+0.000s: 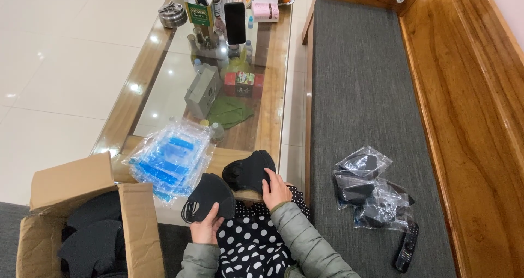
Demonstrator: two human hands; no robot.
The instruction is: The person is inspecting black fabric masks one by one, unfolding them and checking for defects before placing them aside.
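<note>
- The black masks are a small matte stack, curved like shells, with thin ear loops hanging at the lower left edge
- The left hand clamps this stack from below, over the lap, thumb on its front
- A second pile of black masks rests on the glass table's wooden edge; the right hand lies on its right side, fingers curled against it
- Clear blue-printed bags lie just left; a cardboard box stands further left
</note>
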